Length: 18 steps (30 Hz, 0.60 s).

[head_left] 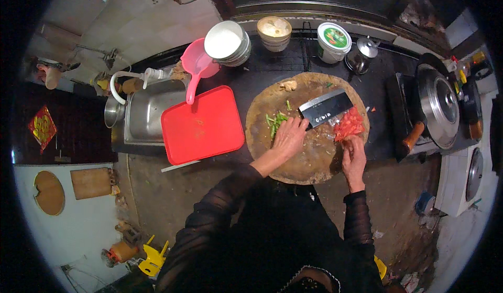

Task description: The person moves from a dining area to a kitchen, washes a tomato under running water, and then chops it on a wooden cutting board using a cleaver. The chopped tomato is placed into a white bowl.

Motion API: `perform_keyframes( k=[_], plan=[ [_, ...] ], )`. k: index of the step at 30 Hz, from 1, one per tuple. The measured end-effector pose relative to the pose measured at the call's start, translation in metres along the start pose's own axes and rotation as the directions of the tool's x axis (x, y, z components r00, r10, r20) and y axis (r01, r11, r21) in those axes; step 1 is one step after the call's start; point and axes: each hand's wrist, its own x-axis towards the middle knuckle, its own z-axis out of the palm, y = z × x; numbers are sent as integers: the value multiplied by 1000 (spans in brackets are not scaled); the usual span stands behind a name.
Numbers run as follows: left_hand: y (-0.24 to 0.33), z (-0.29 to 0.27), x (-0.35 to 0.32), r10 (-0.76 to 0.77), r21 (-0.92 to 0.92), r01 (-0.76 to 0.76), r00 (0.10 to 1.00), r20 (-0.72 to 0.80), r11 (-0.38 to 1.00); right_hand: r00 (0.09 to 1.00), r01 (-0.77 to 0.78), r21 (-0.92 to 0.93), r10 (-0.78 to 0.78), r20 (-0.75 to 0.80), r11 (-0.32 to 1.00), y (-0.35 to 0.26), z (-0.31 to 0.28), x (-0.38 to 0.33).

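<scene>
A thick round wooden chopping board [272,159] lies in front of me. My left hand [289,137] is closed at the near left corner of a cleaver [326,108], whose broad dark blade lies flat over the board; its handle is hidden. At the board's right side sits a pile of chopped tomato [350,124]. The bent fingers of my right hand [354,157] are closed against the pile's near edge, their tips partly hidden. Left of the cleaver are cut green scallion pieces [275,124], and a pale lump like ginger [288,85] lies at the far edge.
A red tray [203,128] lies left of the board, partly over the sink [152,109]. Behind stand a pink ladle [198,65], stacked bowls [228,42], smaller bowls [274,34], a white tub [334,42] and a metal pot [361,54]. A lidded wok [437,104] is at right.
</scene>
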Motion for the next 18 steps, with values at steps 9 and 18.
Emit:
perform_keyframes(
  k=[9,18],
  plan=[
    [-184,-125,93,-645,-517,389,524,-556,762,953,-295,148,301,-19,944,-21,-3,-8],
    [-269,-153,137,-803,-700,559,594,-37,445,911,-401,119,409,-51,909,-9,-12,-35]
  ],
)
